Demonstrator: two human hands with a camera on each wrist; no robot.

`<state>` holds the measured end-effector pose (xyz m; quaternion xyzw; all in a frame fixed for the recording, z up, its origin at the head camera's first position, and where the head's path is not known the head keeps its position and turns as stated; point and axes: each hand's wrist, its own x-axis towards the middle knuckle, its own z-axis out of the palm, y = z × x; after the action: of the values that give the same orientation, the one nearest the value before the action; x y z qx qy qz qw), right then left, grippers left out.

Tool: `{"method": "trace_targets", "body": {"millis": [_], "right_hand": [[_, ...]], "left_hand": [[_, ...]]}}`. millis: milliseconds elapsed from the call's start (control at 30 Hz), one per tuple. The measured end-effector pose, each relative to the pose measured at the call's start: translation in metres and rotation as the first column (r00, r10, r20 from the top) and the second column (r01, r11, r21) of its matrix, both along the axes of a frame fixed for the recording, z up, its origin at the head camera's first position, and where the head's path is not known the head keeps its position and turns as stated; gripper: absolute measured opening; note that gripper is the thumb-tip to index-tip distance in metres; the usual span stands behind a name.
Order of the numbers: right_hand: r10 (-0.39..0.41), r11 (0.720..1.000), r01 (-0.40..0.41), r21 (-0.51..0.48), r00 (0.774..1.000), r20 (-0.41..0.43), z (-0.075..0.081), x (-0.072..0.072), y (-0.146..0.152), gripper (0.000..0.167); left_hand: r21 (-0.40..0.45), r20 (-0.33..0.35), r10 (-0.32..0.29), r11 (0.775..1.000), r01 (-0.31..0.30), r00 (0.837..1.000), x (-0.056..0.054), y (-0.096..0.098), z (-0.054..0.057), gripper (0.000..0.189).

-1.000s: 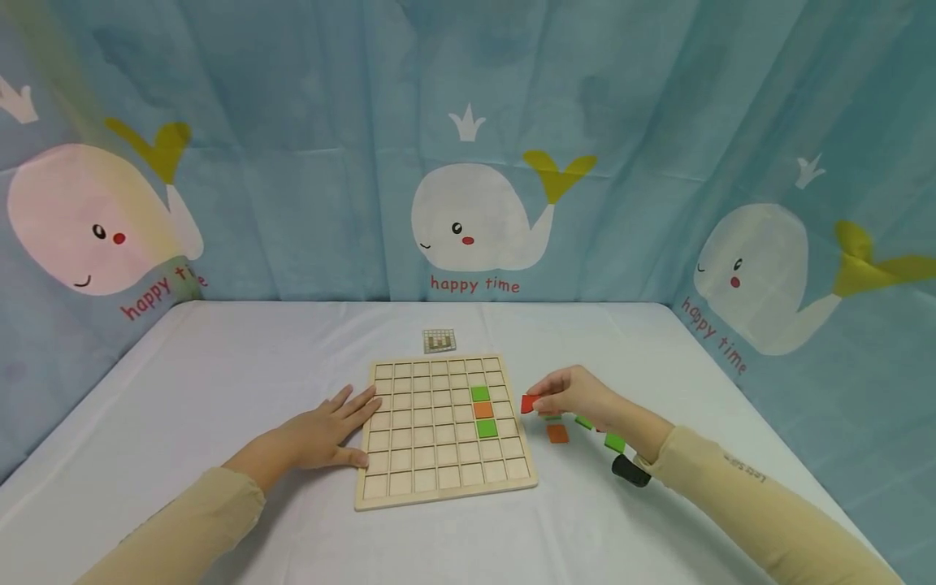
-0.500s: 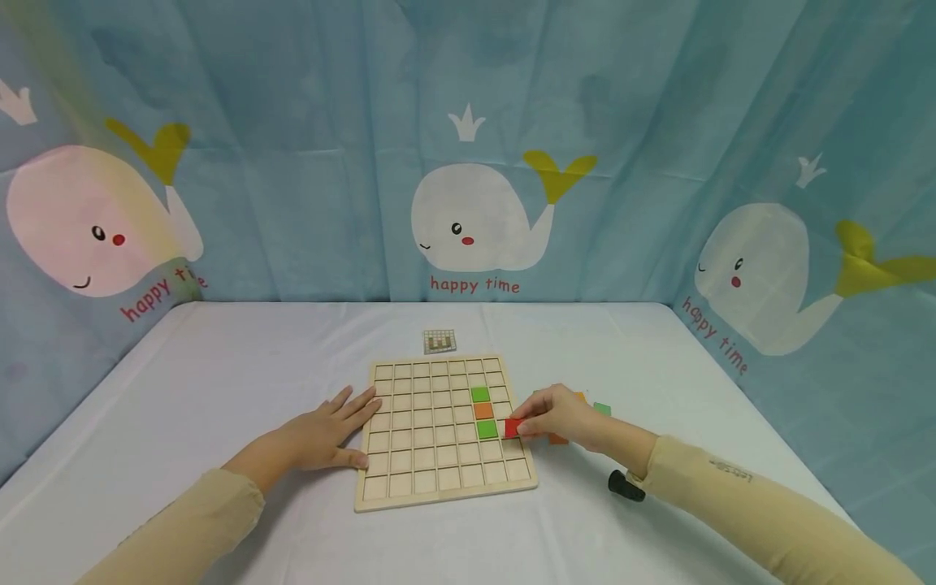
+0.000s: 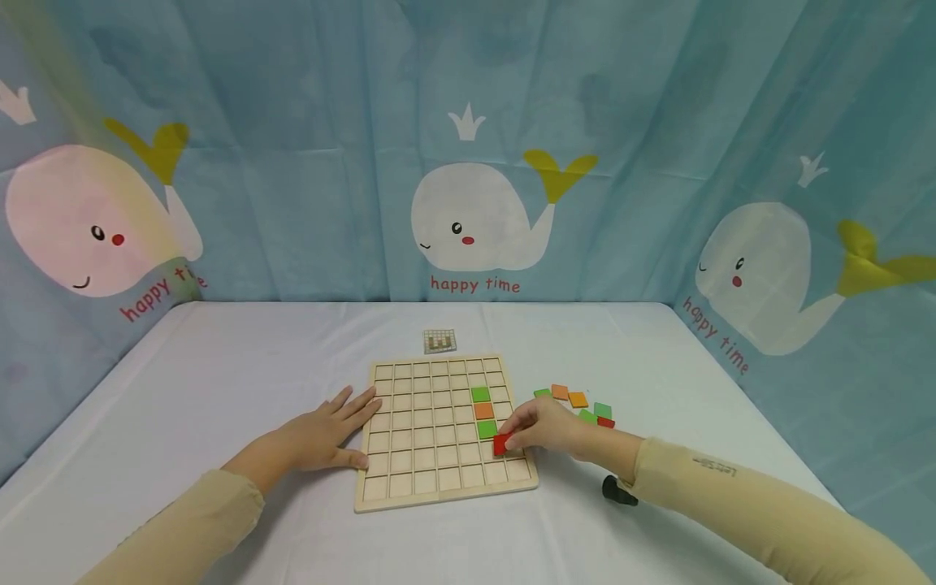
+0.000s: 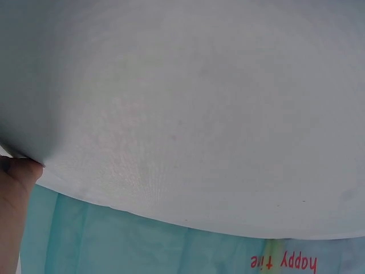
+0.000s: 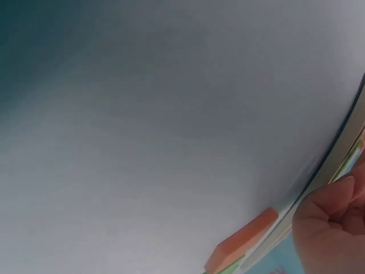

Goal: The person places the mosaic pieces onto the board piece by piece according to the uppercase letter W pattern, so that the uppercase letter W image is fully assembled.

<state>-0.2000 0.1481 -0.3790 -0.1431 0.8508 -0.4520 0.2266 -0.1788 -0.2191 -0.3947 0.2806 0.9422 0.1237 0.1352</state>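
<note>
A square wooden grid board (image 3: 422, 436) lies on the white table in the head view. My left hand (image 3: 318, 431) rests at its left edge with the fingers spread and straight. My right hand (image 3: 550, 428) pinches a red square tile (image 3: 500, 444) over the right part of the board, just below the placed tiles; I cannot tell whether it touches a cell. In one column sit a green tile (image 3: 480, 394), an orange tile (image 3: 483, 410) and another green tile (image 3: 487, 429). The right wrist view shows the curled thumb and fingers (image 5: 331, 228), but no red tile.
Loose tiles, such as an orange one (image 3: 578, 400) and a red one (image 3: 605, 422), lie right of the board. Behind it is a small patterned grid card (image 3: 439, 341). A black object (image 3: 619, 491) is near the right sleeve. Whale-print curtains (image 3: 314, 203) surround the table.
My right hand has carried the red tile from right of the board leftward and nearer to me, over the board's right columns. The loose tiles are less covered. My left hand stays put.
</note>
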Motion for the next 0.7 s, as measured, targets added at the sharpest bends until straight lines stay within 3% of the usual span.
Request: {"method": "trace_targets", "body": {"millis": [700], "right_hand": [[0.044,0.999,-0.044,0.031,0.999,-0.011,-0.003,0.000,-0.013,0.011]], "left_hand": [[0.009,0.007,0.008,1.000,-0.008,1.000,0.001,0.000,0.001,0.097]]}}
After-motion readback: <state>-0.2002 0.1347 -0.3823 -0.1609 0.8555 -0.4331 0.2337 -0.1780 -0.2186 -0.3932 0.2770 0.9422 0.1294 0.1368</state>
